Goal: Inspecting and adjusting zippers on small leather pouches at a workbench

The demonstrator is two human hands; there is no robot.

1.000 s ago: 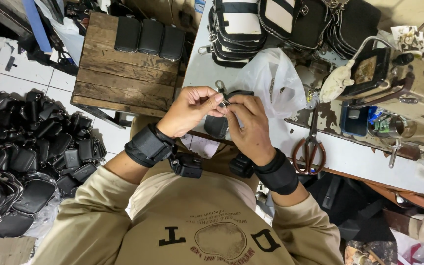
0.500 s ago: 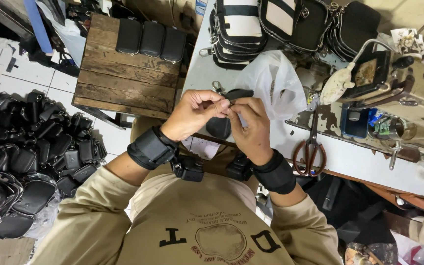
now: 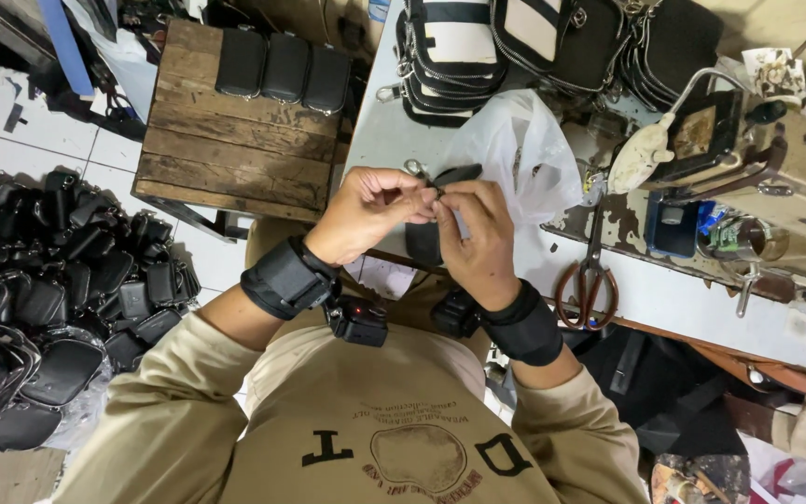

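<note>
My left hand and my right hand meet at the fingertips over the near edge of the white worktable. Together they pinch a small black pouch, fingers working at its top edge near a small metal ring. Most of the pouch is hidden behind my right hand. Both wrists wear black bands, each with a small black device under it.
A clear plastic bag lies just beyond my hands. Scissors rest to the right, before a sewing machine. Striped and black bags are stacked at the table's back. Three black pouches sit on a wooden crate; several more pile on the floor.
Both hands have shifted slightly left and down with the pouch still between them. The fingers have changed their hold at its top edge.
</note>
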